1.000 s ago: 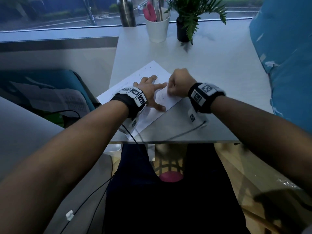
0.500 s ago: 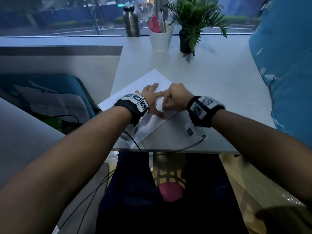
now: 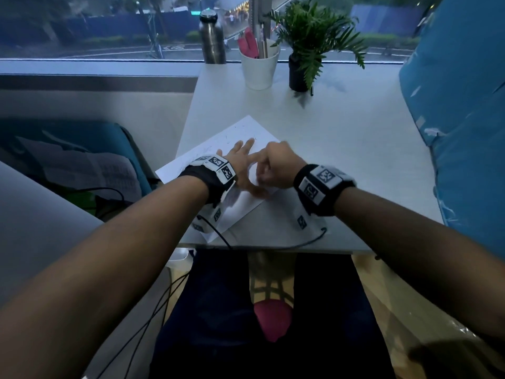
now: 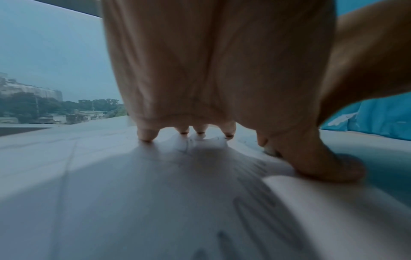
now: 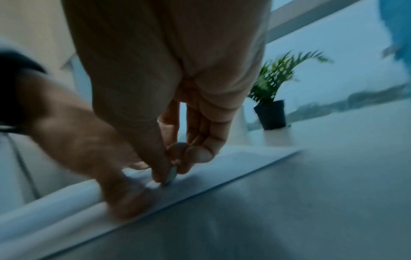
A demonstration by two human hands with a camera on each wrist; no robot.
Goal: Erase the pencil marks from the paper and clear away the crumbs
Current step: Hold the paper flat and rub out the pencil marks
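Note:
A white sheet of paper (image 3: 229, 138) with faint pencil marks lies slantwise at the left front of the white table (image 3: 341, 138). My left hand (image 3: 240, 157) lies flat on the sheet with spread fingers, its fingertips (image 4: 146, 135) and thumb (image 4: 329, 167) pressing the paper (image 4: 133, 184) down. My right hand (image 3: 276, 165) is curled just right of it and pinches a small pale eraser (image 5: 172, 174) between thumb and fingers, its tip on the paper (image 5: 233, 161) beside my left thumb. Dark pencil strokes (image 4: 255, 202) show near the sheet's front part.
At the table's back stand a white cup (image 3: 259, 67) with pens, a metal bottle (image 3: 211, 36) and a potted plant (image 3: 306, 50). A blue cushion (image 3: 464, 119) fills the right side. Cables (image 3: 218, 236) hang over the front edge. A blue bag with papers (image 3: 82, 165) sits left.
My right hand has moved left and nearer along the sheet with the eraser, now close against my left thumb. My left hand stays pressed flat on the paper.

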